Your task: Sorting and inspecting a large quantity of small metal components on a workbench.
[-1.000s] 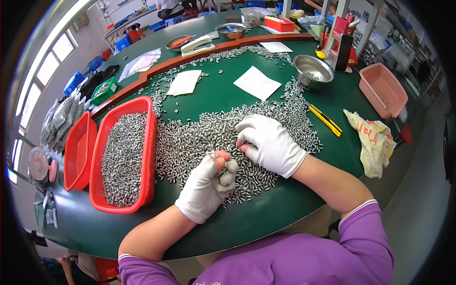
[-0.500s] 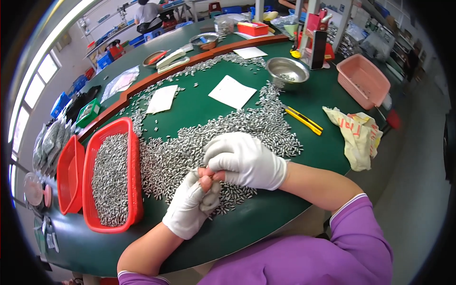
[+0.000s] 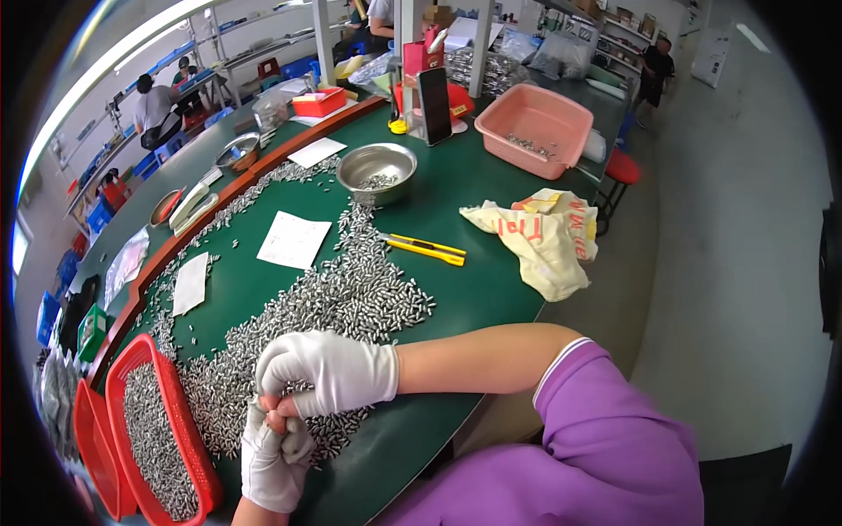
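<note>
My left hand [image 3: 274,460] and my right hand [image 3: 338,373] meet above the near side of a pile of small silver metal pieces [image 3: 342,302]. Both wear white gloves with some fingertips bare. The thumbs and fingers of both are pinched together at one spot, and whatever they hold there is too small or hidden to make out. Left of the hands, a red plastic basket [image 3: 180,412] is filled with the same silver pieces. A second red basket [image 3: 95,447] stands beyond it, against its outer side.
Past the pile lie white paper sheets [image 3: 294,239], a yellow utility knife [image 3: 427,249] and a steel bowl [image 3: 377,171] with a few pieces. A pink basket [image 3: 535,123], a cloth [image 3: 544,241] and a phone [image 3: 434,105] stand farther right. A wooden strip [image 3: 232,184] edges the work area.
The view has swung to the right, so the table and baskets sit farther left. Both hands stay pinched together above the pile. A person at the back right has come into view.
</note>
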`<state>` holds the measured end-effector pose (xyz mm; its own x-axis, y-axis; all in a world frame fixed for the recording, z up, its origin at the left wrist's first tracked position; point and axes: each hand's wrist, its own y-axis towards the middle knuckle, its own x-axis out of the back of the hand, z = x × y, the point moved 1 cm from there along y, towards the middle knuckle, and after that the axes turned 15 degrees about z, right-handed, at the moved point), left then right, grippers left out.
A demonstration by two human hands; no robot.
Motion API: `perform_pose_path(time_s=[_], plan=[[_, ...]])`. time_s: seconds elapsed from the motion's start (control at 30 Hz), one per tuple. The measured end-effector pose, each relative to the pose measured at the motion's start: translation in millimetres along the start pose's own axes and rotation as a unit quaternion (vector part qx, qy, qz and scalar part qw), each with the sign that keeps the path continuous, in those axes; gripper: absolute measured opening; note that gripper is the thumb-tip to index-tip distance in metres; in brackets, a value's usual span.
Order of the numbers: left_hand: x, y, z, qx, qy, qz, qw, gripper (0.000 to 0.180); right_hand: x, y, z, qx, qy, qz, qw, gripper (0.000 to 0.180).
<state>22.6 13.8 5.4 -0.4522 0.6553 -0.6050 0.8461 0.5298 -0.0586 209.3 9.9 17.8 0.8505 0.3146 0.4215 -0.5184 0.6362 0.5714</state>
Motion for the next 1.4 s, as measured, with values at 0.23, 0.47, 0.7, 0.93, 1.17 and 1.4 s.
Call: perform_pose_path(time_s=[0.23, 0.47, 0.7, 0.93, 1.17, 1.4], plan=[[-8, 1, -3, 0.007, -0.007, -0.009, 1.000, 0.032, 1, -2, -4, 0.008, -0.137, -0.012, 0.991, 0.017], [-1, 1, 1, 0.011, -0.010, -0.022, 1.000, 0.031, 1, -3, -8, 0.011, -0.112, 0.001, 0.994, 0.018], [-5, 2, -1, 0.005, 0.008, 0.006, 1.000, 0.029, 2, -3, -5, -0.005, -0.079, -0.004, 0.997, 0.018], [-6, -4, -4, 0.005, -0.035, -0.017, 0.999, 0.026, -1, 3, -6, -0.021, -0.052, 0.033, 0.998, 0.015], [-10, 10, -7, 0.019, -0.064, 0.038, 0.997, 0.018, 11, -5, -3, -0.072, -0.045, 0.029, 0.996, 0.014], [-1, 2, -8, 0.016, -0.059, 0.037, 0.997, 0.022, 4, 2, -7, -0.101, -0.009, 0.049, 0.994, 0.013]])
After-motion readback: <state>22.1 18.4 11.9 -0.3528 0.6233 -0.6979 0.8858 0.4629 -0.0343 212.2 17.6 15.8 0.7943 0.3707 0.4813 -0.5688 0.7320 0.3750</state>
